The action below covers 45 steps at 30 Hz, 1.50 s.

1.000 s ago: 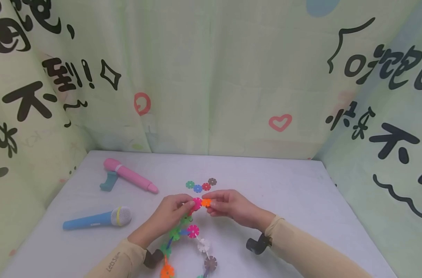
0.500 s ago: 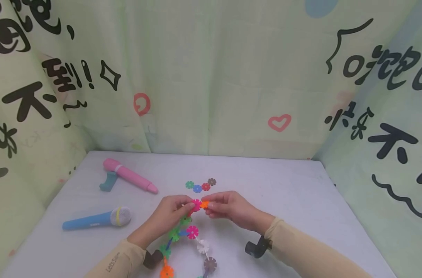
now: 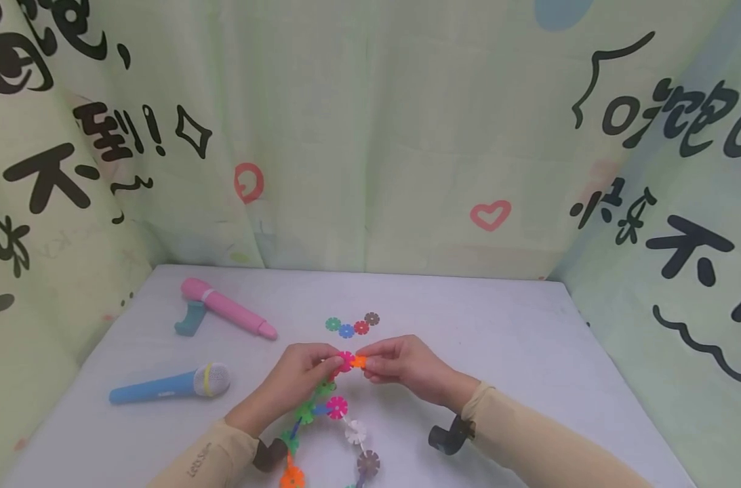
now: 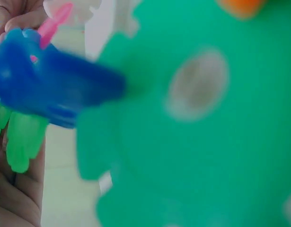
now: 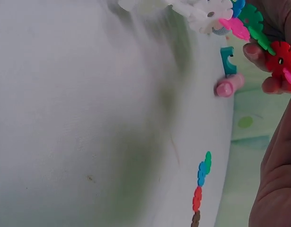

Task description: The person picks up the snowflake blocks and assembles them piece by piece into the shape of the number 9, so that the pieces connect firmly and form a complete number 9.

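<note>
My left hand point(image 3: 299, 374) pinches a pink snowflake disc point(image 3: 346, 361) at the end of a linked chain. From the right, my right hand point(image 3: 409, 366) pinches an orange snowflake disc point(image 3: 359, 362), seen nearly edge-on against the pink one. The chain hangs toward me with green discs point(image 3: 306, 412), another orange disc point(image 3: 293, 476), a second pink disc point(image 3: 337, 407), a white disc point(image 3: 355, 432) and a brown disc point(image 3: 368, 463). A green disc point(image 4: 150, 151) fills much of the left wrist view, joined to a blue disc point(image 4: 55, 85). The right wrist view shows a red disc point(image 5: 280, 60) by the left fingers.
Behind the hands lies a row of loose discs: green point(image 3: 333, 324), blue point(image 3: 346, 331), red point(image 3: 361, 328) and brown point(image 3: 372, 318). At left are a pink toy microphone point(image 3: 230, 306) on a teal stand point(image 3: 190, 319) and a blue microphone point(image 3: 171, 386). Printed curtains surround the white table point(image 3: 498, 325).
The orange disc in my right hand has turned from face-on to nearly edge-on and shifted slightly left and down against the pink disc. The left hand has barely moved.
</note>
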Tool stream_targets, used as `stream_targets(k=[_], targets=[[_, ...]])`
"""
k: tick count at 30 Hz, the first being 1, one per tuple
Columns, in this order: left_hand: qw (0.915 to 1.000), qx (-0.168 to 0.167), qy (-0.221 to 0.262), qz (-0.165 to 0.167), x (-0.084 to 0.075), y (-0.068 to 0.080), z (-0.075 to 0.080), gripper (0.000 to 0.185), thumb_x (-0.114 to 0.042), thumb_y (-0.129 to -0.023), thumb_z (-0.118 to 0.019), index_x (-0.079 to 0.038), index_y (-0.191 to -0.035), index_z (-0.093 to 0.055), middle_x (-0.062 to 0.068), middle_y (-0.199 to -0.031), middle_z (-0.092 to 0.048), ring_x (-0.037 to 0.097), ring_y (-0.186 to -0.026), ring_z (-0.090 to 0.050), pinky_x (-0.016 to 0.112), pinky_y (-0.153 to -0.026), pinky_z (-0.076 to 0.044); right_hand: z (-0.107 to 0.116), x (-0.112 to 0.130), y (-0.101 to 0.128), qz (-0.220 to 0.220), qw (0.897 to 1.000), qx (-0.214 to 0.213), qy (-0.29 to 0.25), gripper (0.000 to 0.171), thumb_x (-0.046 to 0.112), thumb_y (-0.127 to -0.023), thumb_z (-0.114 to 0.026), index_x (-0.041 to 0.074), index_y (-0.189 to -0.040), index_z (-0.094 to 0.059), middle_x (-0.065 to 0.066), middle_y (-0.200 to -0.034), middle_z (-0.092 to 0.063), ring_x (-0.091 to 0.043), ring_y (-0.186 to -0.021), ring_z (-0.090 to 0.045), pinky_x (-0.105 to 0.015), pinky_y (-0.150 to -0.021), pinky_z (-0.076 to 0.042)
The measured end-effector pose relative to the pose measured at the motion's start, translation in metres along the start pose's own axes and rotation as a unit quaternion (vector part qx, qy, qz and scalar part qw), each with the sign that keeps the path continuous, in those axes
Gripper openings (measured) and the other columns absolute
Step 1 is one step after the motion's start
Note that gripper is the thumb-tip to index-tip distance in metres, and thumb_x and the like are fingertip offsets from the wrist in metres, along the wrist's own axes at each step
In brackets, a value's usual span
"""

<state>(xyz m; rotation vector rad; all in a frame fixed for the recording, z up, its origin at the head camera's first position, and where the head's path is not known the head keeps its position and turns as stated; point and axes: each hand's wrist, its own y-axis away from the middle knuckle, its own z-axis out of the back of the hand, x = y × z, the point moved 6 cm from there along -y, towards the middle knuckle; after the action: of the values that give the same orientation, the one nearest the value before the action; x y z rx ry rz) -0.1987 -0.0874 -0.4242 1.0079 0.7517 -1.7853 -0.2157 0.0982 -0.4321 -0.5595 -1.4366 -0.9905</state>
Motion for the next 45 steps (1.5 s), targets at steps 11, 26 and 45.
stream_targets(k=[11, 26, 45], targets=[[0.9998, 0.01, 0.012, 0.012, 0.003, -0.001, 0.003, 0.015, -0.028, -0.1, -0.063, -0.015, -0.097, -0.07, 0.008, -0.09, -0.068, 0.014, -0.073, -0.066, 0.03, -0.072, -0.055, 0.004, -0.004, -0.008, -0.007, 0.998, 0.03, 0.05, 0.037, 0.03, -0.095, -0.07, 0.01, -0.126, -0.068, -0.014, -0.115, -0.07, -0.033, -0.102, -0.068, -0.035, -0.088, -0.054], [0.9973, 0.021, 0.063, 0.032, 0.01, 0.004, 0.009, 0.021, -0.033, -0.095, -0.07, -0.015, -0.107, -0.068, 0.004, -0.099, -0.069, 0.019, -0.082, -0.068, 0.036, -0.074, -0.055, 0.058, -0.023, -0.044, 0.002, 0.967, -0.091, 0.236, 0.033, 0.019, -0.095, -0.069, 0.01, -0.126, -0.068, 0.0, -0.108, -0.069, -0.019, -0.099, -0.065, -0.039, -0.088, -0.054], [0.9984, 0.03, 0.041, 0.025, 0.008, 0.005, 0.01, 0.026, -0.025, -0.09, -0.074, -0.015, -0.113, -0.068, -0.002, -0.09, -0.064, 0.018, -0.074, -0.061, 0.033, -0.064, -0.053, 0.036, -0.028, -0.094, 0.026, 0.878, -0.076, 0.471, 0.03, 0.022, -0.091, -0.074, 0.02, -0.12, -0.069, 0.003, -0.104, -0.061, -0.02, -0.103, -0.059, -0.042, -0.092, -0.051]])
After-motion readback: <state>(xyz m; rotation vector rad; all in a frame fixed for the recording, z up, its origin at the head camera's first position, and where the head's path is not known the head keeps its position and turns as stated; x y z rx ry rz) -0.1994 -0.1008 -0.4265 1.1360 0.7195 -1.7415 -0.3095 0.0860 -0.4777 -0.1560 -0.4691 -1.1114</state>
